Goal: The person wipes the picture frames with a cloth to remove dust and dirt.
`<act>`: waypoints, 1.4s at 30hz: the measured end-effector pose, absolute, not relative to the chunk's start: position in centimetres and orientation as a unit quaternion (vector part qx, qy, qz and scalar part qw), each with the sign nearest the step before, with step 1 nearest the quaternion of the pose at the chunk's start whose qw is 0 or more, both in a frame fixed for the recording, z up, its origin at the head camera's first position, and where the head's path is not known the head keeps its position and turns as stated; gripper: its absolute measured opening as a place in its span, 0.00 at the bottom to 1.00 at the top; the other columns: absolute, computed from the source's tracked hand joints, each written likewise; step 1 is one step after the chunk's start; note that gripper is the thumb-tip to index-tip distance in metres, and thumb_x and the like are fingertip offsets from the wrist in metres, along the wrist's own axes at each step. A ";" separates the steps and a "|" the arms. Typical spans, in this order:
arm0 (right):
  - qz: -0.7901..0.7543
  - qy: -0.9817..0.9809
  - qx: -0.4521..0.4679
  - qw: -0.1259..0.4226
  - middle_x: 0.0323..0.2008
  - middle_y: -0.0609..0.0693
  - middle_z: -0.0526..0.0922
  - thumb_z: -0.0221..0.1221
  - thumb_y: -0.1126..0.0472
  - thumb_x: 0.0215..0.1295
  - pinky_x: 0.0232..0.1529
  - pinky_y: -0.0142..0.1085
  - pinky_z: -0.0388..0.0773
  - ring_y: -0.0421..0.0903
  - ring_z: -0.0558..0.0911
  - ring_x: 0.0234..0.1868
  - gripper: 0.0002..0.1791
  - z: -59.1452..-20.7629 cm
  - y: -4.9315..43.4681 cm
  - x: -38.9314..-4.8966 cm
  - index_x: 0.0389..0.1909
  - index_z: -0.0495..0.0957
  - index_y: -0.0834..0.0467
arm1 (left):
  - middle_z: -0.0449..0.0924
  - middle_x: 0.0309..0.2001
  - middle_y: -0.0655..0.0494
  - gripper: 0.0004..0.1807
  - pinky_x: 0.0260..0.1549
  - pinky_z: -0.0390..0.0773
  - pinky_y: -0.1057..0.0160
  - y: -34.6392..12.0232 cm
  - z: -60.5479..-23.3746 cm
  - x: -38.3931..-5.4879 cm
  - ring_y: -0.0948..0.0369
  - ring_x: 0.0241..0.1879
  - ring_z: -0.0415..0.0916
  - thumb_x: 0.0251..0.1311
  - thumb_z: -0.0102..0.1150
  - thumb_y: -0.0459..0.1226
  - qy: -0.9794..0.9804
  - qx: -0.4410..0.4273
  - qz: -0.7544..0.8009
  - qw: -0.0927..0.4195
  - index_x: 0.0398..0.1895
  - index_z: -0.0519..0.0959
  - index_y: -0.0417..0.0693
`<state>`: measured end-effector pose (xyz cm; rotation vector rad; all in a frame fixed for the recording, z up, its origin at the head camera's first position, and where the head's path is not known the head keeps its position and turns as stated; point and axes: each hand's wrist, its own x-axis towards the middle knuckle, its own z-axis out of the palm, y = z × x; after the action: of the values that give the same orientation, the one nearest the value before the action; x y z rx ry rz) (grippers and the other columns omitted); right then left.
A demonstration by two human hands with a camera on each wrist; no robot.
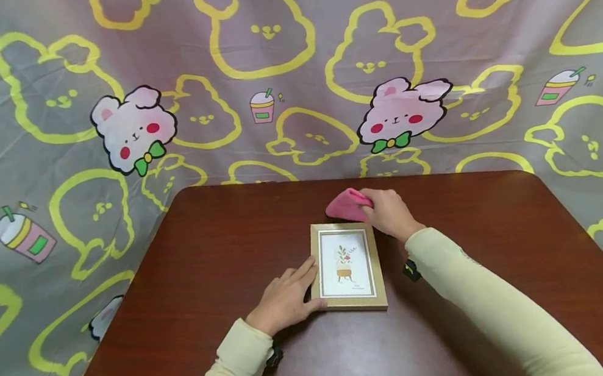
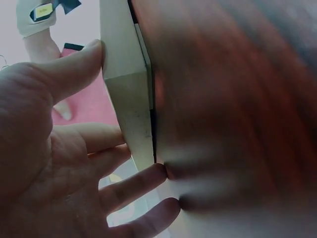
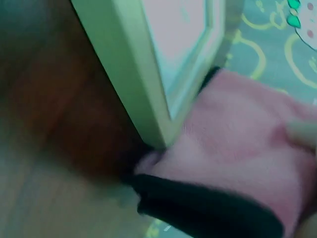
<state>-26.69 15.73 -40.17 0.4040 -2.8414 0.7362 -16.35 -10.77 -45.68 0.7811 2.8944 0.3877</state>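
Observation:
A picture frame (image 1: 378, 266) with a pale wood-coloured border lies face up on the table, showing a potted plant print. My left hand (image 1: 285, 297) rests against its left side, fingers extended along the edge and thumb at the near left corner. In the left wrist view the thumb touches the frame (image 2: 130, 106) and two fingertips reach the tabletop. At the far edge, my right hand (image 1: 390, 212) pinches a folded pink cloth (image 1: 344, 206). Seen from the right wrist, the cloth (image 3: 233, 129) has dark trim and lies right at a frame corner.
The brown table (image 1: 219, 245) has rounded far corners. Behind it and along both sides hangs a grey curtain (image 1: 297, 145) with yellow outlines and cartoon rabbits. Each wrist wears a dark strap, seen below the right cuff (image 1: 411, 270) and the left cuff (image 1: 274, 356).

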 end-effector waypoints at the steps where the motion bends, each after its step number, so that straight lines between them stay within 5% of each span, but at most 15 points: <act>1: 0.235 -0.958 0.149 0.068 0.29 0.55 0.81 0.60 0.62 0.67 0.33 0.41 0.72 0.48 0.74 0.28 0.11 -40.7 15.5 -26.6 0.48 0.81 0.60 | 0.58 0.78 0.54 0.43 0.52 0.76 0.46 -10.7 -45.7 -16.3 0.50 0.64 0.71 0.60 0.61 0.59 0.956 0.259 0.128 0.059 0.74 0.65 0.48; 7: 0.139 -0.953 0.267 0.025 0.37 0.58 0.82 0.62 0.62 0.62 0.53 0.49 0.75 0.55 0.80 0.46 0.09 -43.0 15.0 -26.2 0.38 0.79 0.65 | 0.59 0.77 0.54 0.42 0.52 0.76 0.47 -10.7 -45.8 -16.4 0.51 0.64 0.71 0.60 0.60 0.59 0.956 0.262 0.121 0.054 0.74 0.65 0.49; 14: 0.104 -0.954 0.279 -0.025 0.65 0.71 0.72 0.53 0.58 0.72 0.69 0.54 0.67 0.65 0.71 0.69 0.26 -43.4 13.7 -25.7 0.63 0.72 0.73 | 0.59 0.77 0.53 0.42 0.51 0.77 0.47 -11.0 -45.6 -16.4 0.51 0.63 0.72 0.60 0.61 0.58 0.957 0.261 0.115 0.056 0.74 0.65 0.48; 26: 0.087 -0.946 0.292 -0.114 0.73 0.68 0.61 0.48 0.57 0.75 0.76 0.51 0.56 0.63 0.60 0.76 0.30 -42.9 8.5 -26.3 0.71 0.62 0.70 | 0.62 0.76 0.52 0.41 0.51 0.77 0.47 -10.7 -45.0 -16.4 0.50 0.63 0.73 0.60 0.63 0.57 0.957 0.262 0.111 0.066 0.72 0.67 0.48; 35: 0.120 -0.951 0.249 -0.140 0.76 0.66 0.54 0.49 0.59 0.73 0.77 0.53 0.52 0.64 0.54 0.78 0.33 -42.5 12.9 -26.1 0.74 0.55 0.68 | 0.61 0.77 0.56 0.41 0.48 0.77 0.49 -10.5 -44.8 -16.5 0.52 0.62 0.73 0.59 0.62 0.59 0.962 0.250 0.090 0.059 0.73 0.67 0.50; 42: 0.100 -0.955 0.243 -0.136 0.75 0.69 0.57 0.46 0.60 0.73 0.76 0.54 0.54 0.66 0.56 0.77 0.31 -42.4 13.9 -25.2 0.72 0.59 0.70 | 0.60 0.77 0.55 0.42 0.46 0.77 0.49 -10.4 -45.1 -16.3 0.51 0.61 0.73 0.59 0.62 0.59 0.961 0.251 0.093 0.067 0.73 0.66 0.50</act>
<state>-25.22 13.90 -42.40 0.8382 -3.2914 0.3453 -16.34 -10.45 -45.12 0.7575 2.8961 0.2802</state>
